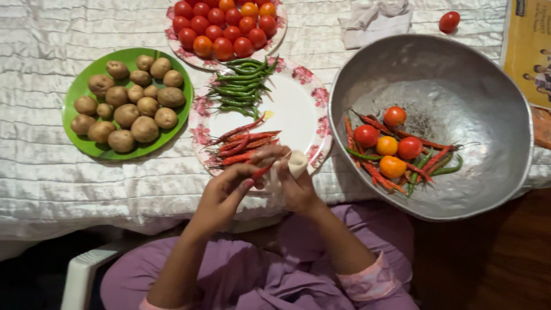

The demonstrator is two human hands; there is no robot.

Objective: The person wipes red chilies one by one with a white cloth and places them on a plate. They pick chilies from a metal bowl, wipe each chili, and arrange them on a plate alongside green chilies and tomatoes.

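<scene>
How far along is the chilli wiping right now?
Done: a few red and green chillies and five tomatoes lie in the metal bowl. In hand: the left hand and right hand hold one red chilli against a white cloth. Left: chillies on the floral plate.

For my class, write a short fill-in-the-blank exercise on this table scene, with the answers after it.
1. The potatoes lie on a ____ plate.
2. The big metal bowl holds tomatoes and ____.
3. The hands hold a ____ chilli and a cloth.

Missing words: green; chillies; red
</scene>
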